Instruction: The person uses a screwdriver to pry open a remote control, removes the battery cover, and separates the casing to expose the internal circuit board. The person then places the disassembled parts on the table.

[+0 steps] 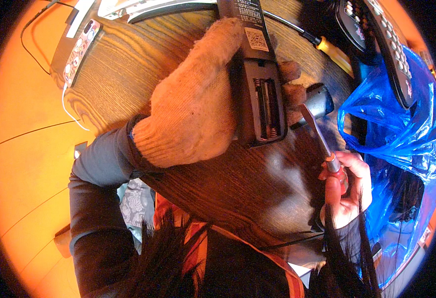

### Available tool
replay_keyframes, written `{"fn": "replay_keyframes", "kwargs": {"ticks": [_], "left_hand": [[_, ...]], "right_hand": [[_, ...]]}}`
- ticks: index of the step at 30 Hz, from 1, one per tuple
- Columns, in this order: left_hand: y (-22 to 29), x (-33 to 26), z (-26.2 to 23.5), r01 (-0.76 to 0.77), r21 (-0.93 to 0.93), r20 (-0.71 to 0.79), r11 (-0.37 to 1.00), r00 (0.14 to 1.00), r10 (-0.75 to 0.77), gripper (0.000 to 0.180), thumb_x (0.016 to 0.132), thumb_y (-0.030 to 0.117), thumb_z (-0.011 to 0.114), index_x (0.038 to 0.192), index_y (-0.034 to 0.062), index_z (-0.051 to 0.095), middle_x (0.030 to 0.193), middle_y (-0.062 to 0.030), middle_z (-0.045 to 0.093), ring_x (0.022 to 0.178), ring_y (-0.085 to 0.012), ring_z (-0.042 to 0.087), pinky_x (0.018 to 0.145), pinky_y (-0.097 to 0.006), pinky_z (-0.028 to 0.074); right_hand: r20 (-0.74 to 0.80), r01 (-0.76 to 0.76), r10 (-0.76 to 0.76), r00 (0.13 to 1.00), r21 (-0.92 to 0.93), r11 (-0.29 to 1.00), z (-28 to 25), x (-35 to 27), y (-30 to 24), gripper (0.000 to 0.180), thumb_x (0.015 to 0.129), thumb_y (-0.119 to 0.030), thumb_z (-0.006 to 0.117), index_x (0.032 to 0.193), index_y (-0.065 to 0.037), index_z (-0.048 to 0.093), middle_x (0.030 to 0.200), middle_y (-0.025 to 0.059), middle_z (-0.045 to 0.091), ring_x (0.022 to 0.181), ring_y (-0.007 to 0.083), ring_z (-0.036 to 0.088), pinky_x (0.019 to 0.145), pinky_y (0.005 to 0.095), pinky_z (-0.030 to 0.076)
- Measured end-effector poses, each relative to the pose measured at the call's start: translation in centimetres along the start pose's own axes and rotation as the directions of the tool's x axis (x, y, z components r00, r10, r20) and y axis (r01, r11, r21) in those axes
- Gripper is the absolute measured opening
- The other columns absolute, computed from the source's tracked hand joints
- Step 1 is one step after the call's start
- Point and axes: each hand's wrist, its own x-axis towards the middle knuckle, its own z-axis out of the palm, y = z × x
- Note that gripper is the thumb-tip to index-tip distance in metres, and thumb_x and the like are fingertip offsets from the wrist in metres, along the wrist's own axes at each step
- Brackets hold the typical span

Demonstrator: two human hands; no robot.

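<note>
My left hand point(193, 109), in a fuzzy tan knit glove, is wrapped round a black remote control point(250, 64) whose back faces up. The remote's battery compartment point(267, 107) is uncovered, with coil springs showing; whether the dark shapes inside are batteries I cannot tell. Bare and closed, my right hand point(349, 186) grips the red handle of a flat-blade screwdriver point(322, 141). Its blade points up and left, with the tip close to the remote's right side, near the left fingertips. Partly hidden behind the remote lies a glossy dark piece point(319, 99).
A yellow-handled screwdriver point(334, 54) lies at the far right of the wooden table point(128, 59). Beyond it are two dark remotes point(394, 54) point(351, 25) and a crumpled blue plastic bag point(396, 119). A phone in a patterned case point(81, 52) with a white cable sits far left.
</note>
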Motion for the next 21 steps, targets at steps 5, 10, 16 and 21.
{"fn": "replay_keyframes", "kwargs": {"ticks": [5,10,16,21], "left_hand": [[0.86,0.14,-0.2,0.152,-0.082,0.081,0.985,0.986,-0.145,0.067,0.089,0.063,0.029,0.129,0.0109,0.042,0.1,-0.0105,0.061,0.078,-0.0245,0.06,0.075,-0.044,0.049],[0.63,-0.61,0.58,0.1,-0.025,0.002,0.995,0.995,-0.1,0.069,0.089,0.063,0.027,0.131,0.0109,0.042,0.107,-0.0137,0.061,0.077,-0.0248,0.06,0.068,-0.042,0.049],[0.57,-0.25,0.43,0.04,0.055,0.043,0.998,0.998,-0.042,0.067,0.089,0.06,0.033,0.133,0.0098,0.04,0.117,-0.0167,0.057,0.092,-0.0314,0.062,0.082,-0.05,0.05],[0.32,-0.12,0.18,0.03,0.011,0.046,0.999,0.998,-0.031,0.068,0.088,0.061,0.035,0.134,0.0108,0.038,0.119,-0.0171,0.056,0.094,-0.033,0.062,0.085,-0.051,0.049]], "right_hand": [[0.0,-0.017,0.016,1.0,-0.01,1.0,0.16,0.08,-0.24,0.027,0.073,-0.008,0.068,0.097,0.0,0.058,0.084,0.0127,0.061,0.067,0.0187,0.056,0.063,0.0276,0.045],[-0.008,-0.006,0.005,1.0,-0.007,1.0,0.27,0.15,-0.24,0.026,0.072,-0.006,0.068,0.096,0.0,0.058,0.082,0.0123,0.062,0.066,0.0185,0.056,0.062,0.0272,0.045],[-0.021,0.014,-0.015,1.0,-0.009,1.0,0.42,0.2,-0.21,0.025,0.071,-0.003,0.067,0.094,0.0,0.059,0.081,0.0127,0.062,0.064,0.0184,0.056,0.06,0.0272,0.045],[0.007,0.031,-0.031,1.0,-0.011,0.999,0.31,0.32,-0.2,0.025,0.07,-0.002,0.067,0.094,0.001,0.059,0.08,0.0128,0.062,0.064,0.0184,0.055,0.06,0.0272,0.045]]}}
